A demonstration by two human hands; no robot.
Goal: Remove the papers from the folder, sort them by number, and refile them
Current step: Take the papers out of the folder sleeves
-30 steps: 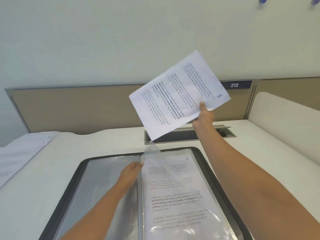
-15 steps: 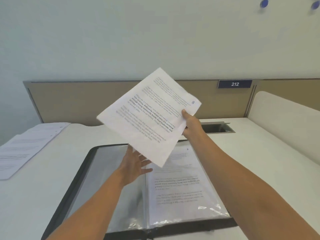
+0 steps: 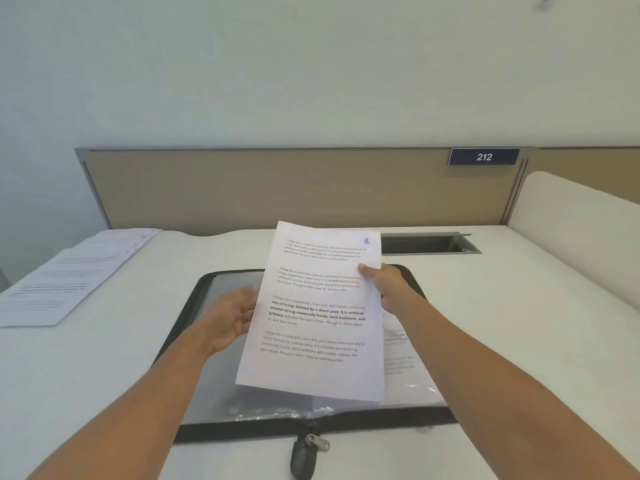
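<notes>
1. As I read it, one black zip-edged folder of clear sleeves (image 3: 204,282) lies open on the white desk (image 3: 519,323), under both hands.
2. One pile of loose white printed papers (image 3: 69,278) sits at 10 o'clock, nearer the left hand (image 3: 232,320).
3. One white printed sheet marked 8 (image 3: 318,306) hangs over the folder, long axis 12 to 6.
4. The right hand (image 3: 384,282) pinches its 3 o'clock edge; the left is relaxed and empty at 9.

A white tabletop (image 3: 519,306) runs back to a tan partition panel (image 3: 277,188) with a grey frame. A dark blue sign (image 3: 483,156) reading 212 sits at the panel's upper right. A cable slot (image 3: 426,244) is cut into the tabletop just before the panel. A white rounded divider (image 3: 581,230) stands at the right.
</notes>
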